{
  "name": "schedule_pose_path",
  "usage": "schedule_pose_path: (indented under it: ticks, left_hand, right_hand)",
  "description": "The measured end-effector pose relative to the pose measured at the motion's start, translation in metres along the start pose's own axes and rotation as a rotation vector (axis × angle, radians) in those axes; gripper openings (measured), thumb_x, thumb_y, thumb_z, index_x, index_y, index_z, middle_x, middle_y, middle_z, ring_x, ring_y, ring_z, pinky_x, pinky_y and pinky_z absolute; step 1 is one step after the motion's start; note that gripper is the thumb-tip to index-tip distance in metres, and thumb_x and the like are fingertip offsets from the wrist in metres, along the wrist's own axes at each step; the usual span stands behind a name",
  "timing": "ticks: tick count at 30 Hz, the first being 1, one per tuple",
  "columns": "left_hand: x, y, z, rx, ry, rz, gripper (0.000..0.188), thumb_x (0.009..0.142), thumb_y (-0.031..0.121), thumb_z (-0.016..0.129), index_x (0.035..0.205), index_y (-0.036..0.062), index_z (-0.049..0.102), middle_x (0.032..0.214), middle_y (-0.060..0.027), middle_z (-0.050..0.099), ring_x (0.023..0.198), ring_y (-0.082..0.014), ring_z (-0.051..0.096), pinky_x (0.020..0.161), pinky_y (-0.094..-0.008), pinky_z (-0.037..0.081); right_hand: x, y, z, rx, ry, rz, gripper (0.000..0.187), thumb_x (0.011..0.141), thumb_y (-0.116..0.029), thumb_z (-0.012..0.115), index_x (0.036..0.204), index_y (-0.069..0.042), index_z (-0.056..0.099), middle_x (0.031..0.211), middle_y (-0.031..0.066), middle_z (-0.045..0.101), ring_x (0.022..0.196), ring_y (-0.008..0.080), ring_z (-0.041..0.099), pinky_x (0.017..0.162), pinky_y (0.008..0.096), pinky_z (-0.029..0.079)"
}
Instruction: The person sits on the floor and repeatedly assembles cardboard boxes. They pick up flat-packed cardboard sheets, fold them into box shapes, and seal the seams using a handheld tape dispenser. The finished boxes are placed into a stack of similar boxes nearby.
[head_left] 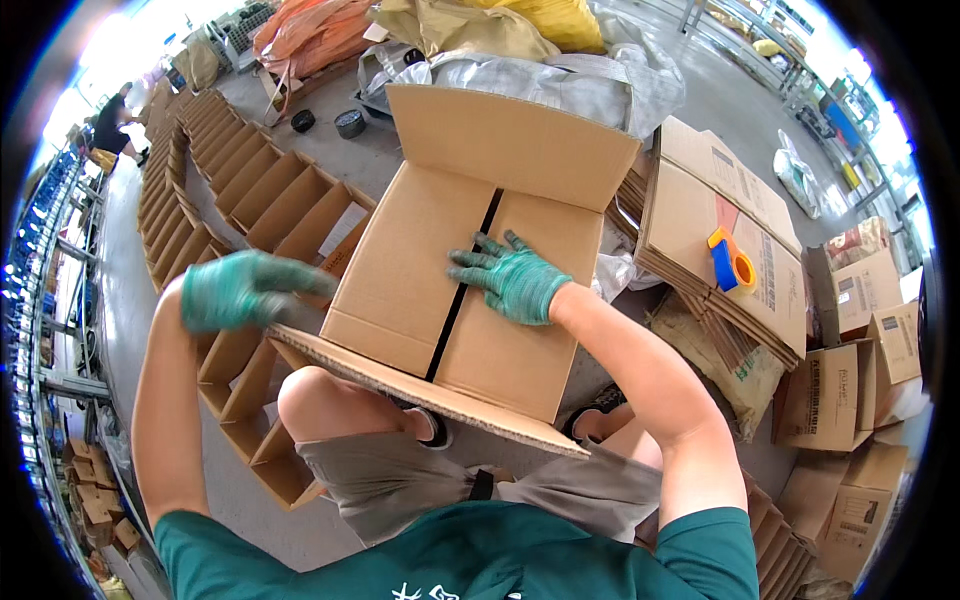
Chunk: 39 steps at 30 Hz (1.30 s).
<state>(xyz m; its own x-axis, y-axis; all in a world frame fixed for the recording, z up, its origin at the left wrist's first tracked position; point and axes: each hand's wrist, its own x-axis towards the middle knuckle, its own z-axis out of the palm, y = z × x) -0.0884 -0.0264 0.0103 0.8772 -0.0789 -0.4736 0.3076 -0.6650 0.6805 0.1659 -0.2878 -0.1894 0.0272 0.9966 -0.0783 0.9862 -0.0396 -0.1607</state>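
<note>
Between my knees stands a brown cardboard box [385,270]. Two of its flaps are folded inward, with a narrow dark gap between them; the far flap [510,145] stands up, and the near flap [430,392] sticks out toward me. My right hand [515,280], in a green glove, lies flat with spread fingers across the gap, mostly on the right folded flap. At the box's left side is my left hand [245,290], also gloved in green and blurred by motion. Its fingers stretch rightward above the near flap's left end, the thumb apart, with nothing visible in them.
A tape roll on an orange and blue holder [730,262] lies on stacked flat cartons [720,215] at the right. Rows of open cardboard boxes [275,195] curve along the left. Large sacks [520,85] lie beyond the box; more cartons [825,400] sit far right.
</note>
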Motion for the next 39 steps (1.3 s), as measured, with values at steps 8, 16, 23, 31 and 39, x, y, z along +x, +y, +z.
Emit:
schedule_pose_path:
  ticks: [8, 16, 23, 31, 39]
  left_hand:
    - [0.062, -0.081, 0.035, -0.379, 0.648, 0.261, 0.036, 0.094, 0.028, 0.073, 0.115, -0.0008, 0.071, 0.113, -0.0082, 0.072, 0.105, -0.0165, 0.065, 0.094, -0.0305, 0.051]
    - [0.196, -0.158, 0.065, -0.501, 0.62, 0.006, 0.07, 0.104, 0.021, 0.058, 0.162, 0.0166, 0.021, 0.155, -0.012, 0.043, 0.134, -0.0213, 0.046, 0.114, -0.0354, 0.039]
    - [0.214, -0.21, 0.071, -0.605, 0.607, 0.305, 0.067, 0.109, 0.045, 0.041, 0.163, 0.0143, 0.017, 0.166, -0.01, 0.024, 0.149, -0.0247, 0.028, 0.121, -0.0391, 0.027]
    - [0.226, -0.204, 0.079, -0.421, 0.662, 0.299, 0.065, 0.109, 0.045, 0.038, 0.161, 0.0091, 0.023, 0.167, -0.0079, 0.02, 0.152, -0.0206, 0.021, 0.124, -0.0374, 0.021]
    - [0.244, -0.182, 0.104, -0.388, 0.535, 0.257, 0.061, 0.108, 0.04, 0.043, 0.16, 0.0097, 0.028, 0.164, -0.007, 0.027, 0.149, -0.0193, 0.026, 0.123, -0.0358, 0.023]
  right_hand:
    - [-0.008, 0.024, -0.048, 0.561, 0.076, 0.051, 0.05, 0.099, -0.02, 0.054, 0.148, -0.018, 0.05, 0.147, 0.0115, 0.055, 0.139, 0.0345, 0.046, 0.119, 0.045, 0.034]
    - [-0.008, 0.104, -0.166, -0.221, 0.655, 0.696, 0.03, 0.091, -0.031, 0.053, 0.095, -0.012, 0.077, 0.093, 0.0185, 0.073, 0.087, 0.0385, 0.07, 0.079, 0.0491, 0.056]
    - [-0.095, 0.028, -0.071, 0.074, 0.297, 0.534, 0.032, 0.097, -0.044, 0.053, 0.108, -0.024, 0.076, 0.13, 0.0116, 0.065, 0.121, 0.0402, 0.058, 0.103, 0.0468, 0.049]
    - [-0.128, 0.017, 0.056, 1.152, 0.833, 0.472, 0.033, 0.095, -0.016, 0.067, 0.128, -0.011, 0.067, 0.167, 0.0203, 0.011, 0.154, 0.0367, 0.018, 0.118, 0.044, 0.037]
    - [-0.176, 0.015, 0.058, 0.962, 0.808, 0.59, 0.037, 0.095, -0.012, 0.066, 0.131, -0.01, 0.065, 0.168, 0.0206, 0.009, 0.155, 0.0367, 0.012, 0.12, 0.0444, 0.033]
